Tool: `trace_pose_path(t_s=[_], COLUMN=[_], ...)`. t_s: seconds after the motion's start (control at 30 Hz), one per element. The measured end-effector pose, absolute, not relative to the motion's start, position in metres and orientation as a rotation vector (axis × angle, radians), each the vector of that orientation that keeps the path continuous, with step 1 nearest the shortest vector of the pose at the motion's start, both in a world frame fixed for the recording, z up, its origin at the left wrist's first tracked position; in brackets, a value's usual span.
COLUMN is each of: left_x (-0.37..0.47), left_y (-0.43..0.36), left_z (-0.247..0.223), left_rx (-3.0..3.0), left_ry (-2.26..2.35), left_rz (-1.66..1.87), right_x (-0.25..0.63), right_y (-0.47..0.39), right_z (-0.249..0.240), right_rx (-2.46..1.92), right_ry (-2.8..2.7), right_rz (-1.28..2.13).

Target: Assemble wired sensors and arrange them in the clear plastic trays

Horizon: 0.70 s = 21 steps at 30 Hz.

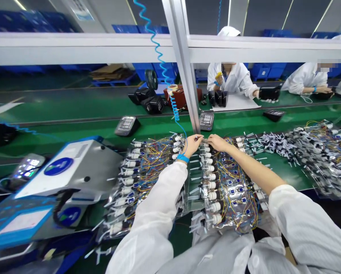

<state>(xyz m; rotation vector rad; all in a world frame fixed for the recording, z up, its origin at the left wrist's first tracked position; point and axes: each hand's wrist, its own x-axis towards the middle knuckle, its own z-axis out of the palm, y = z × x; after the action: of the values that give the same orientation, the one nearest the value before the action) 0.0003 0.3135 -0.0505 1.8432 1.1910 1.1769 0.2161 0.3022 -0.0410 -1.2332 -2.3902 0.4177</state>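
My left hand (192, 144) is closed in a pinch at the far end of the gap between two clear plastic trays; what its fingertips hold is too small to make out. Close beside it, my right hand (218, 143) is also closed, fingertips at the far corner of the right tray, their contents hidden. Rows of small white cylindrical parts (213, 185) with thin tubes line this tray. Between the rows lie yellow wires (225, 208) and little blue boards (231, 182). A similar filled tray (147, 160) sits to the left.
A blue coiled cord (174, 108) hangs to my left wristband (183, 157). An upright metal post (184, 64) stands just beyond my hands. Left is a grey-white machine (73, 163); right, a pile of tubed parts (278, 144). Display units (206, 120) sit behind; co-workers (233, 80) sit opposite.
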Motion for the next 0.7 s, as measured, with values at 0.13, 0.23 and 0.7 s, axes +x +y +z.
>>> trace_pose_path(t_s=[0.13,0.23,0.7], left_x=[0.0,0.0,0.002], left_y=[0.32,0.322,0.32], left_z=[-0.066,-0.07,-0.074], left_rx=[1.811,1.792,1.734], left_ry=[1.226,1.23,1.173], left_rz=[1.17,1.172,1.077], right_x=[0.211,0.212,0.208], right_y=[0.309,0.308,0.29], right_z=[-0.059,-0.061,-0.085], right_rx=[-1.155,-1.15,-1.098], right_ry=[-2.493,-2.456,-1.886], right_rz=[0.379,0.35,0.611])
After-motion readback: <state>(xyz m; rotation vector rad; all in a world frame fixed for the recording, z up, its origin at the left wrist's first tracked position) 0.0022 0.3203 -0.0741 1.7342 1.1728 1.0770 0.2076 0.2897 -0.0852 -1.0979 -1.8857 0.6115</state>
